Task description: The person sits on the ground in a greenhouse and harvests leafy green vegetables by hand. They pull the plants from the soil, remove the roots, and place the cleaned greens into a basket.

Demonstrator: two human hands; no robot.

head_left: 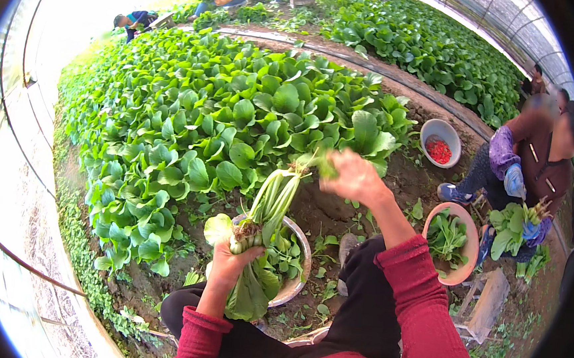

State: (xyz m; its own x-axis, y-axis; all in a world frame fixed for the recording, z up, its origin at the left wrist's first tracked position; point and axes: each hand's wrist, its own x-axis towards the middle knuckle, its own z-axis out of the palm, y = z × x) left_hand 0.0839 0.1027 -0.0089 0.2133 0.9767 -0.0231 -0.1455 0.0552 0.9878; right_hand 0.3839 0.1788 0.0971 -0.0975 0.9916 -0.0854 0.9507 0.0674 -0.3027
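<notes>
My left hand grips a bunch of leafy greens, with roots at the top and broad leaves hanging below the fist. More pale green stems slant up and right from that bunch, ending in soil-covered roots. Beside those roots, my right hand is blurred, its fingers closed around a blurred green leaf. Beneath the left hand and partly hidden by it, a metal basin contains loose greens.
Dense rows of leafy plants grow ahead. At the right, a co-worker wearing blue gloves holds greens. Nearby are a pink basin of greens, a grey bowl with red items, and a wooden stool. More people sit farther back.
</notes>
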